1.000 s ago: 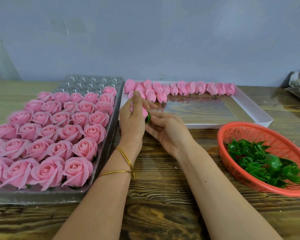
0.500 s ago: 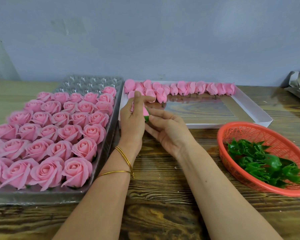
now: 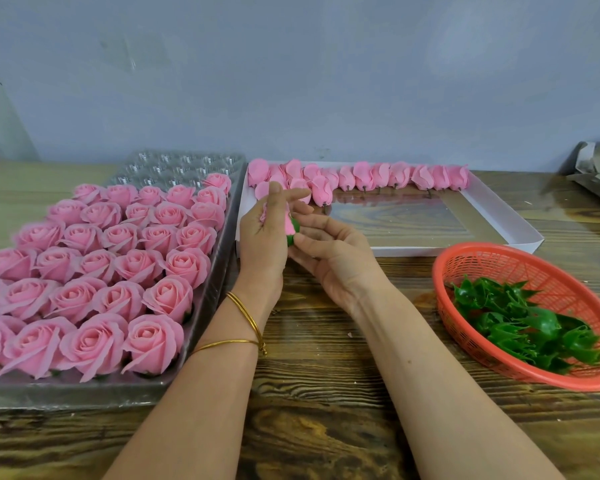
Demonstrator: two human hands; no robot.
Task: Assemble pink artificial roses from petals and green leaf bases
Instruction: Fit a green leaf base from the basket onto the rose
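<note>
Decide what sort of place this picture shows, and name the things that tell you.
Probably a small workshop assembling artificial flowers: a tray of finished pink roses in rows, a white box of buds, and a basket of green leaf bases.

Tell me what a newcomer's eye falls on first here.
First, the mass of finished pink roses packed in the clear tray on the left. Then, at centre, the left hand and right hand holding an unfinished rose between them, and on the right the red basket of green leaf bases.
</note>
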